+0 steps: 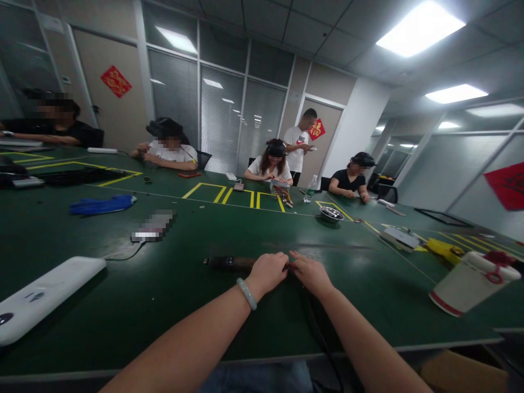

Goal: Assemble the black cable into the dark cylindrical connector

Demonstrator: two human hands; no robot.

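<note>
A dark, cylindrical corded tool, which looks like an electric screwdriver (231,263), lies sideways low over the green table, its narrow tip pointing left. My left hand (268,273) is closed over its right part, palm down, with a pale green bangle at the wrist. At the tool's right end my right hand (310,274) has its fingers bent round the place where the cord comes out. The fingertips of both hands almost meet and hide that end. From there a black cord (317,322) runs down over the table's front edge.
To my left lie a white power bank-like case (53,295), a cabled phone (153,226) and blue gloves (102,204). A metal bowl (331,214), a bottle (310,189) and a white cup (470,284) stand ahead and right. Several people sit across the table.
</note>
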